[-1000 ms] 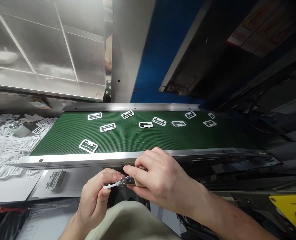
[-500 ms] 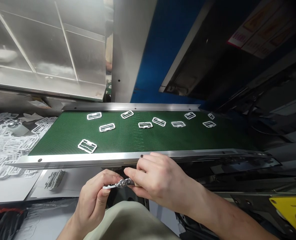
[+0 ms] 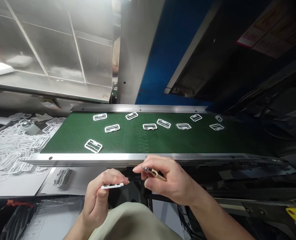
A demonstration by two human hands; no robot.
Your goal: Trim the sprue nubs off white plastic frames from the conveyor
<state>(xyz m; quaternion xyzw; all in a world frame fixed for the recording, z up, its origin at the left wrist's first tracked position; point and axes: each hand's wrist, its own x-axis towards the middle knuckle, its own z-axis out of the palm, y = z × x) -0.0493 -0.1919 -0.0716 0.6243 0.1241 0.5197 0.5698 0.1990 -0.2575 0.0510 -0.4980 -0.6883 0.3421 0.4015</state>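
My left hand (image 3: 95, 200) pinches a small white plastic frame (image 3: 111, 186) between thumb and fingers, edge-on to me. To its right, my right hand (image 3: 171, 180) is closed around small nippers (image 3: 150, 172) with a metal head and pale handles. A gap separates the nippers from the frame. Both hands hang over my lap, just in front of the metal rail of a green conveyor belt (image 3: 128, 141). Several similar white frames lie scattered on the belt, the nearest one (image 3: 93, 146) at its front left.
A heap of white frames (image 3: 15, 146) spreads at the left, with a metal-capped bottle (image 3: 30, 127) among them. A stacked bundle of frames (image 3: 63, 177) lies on a white surface by the rail (image 3: 100, 158). Behind the belt rises a blue and grey machine (image 3: 158, 53).
My right hand has moved right and turned, carrying the nippers away from the white frame. My left hand still holds the frame. The whole view has shifted slightly.
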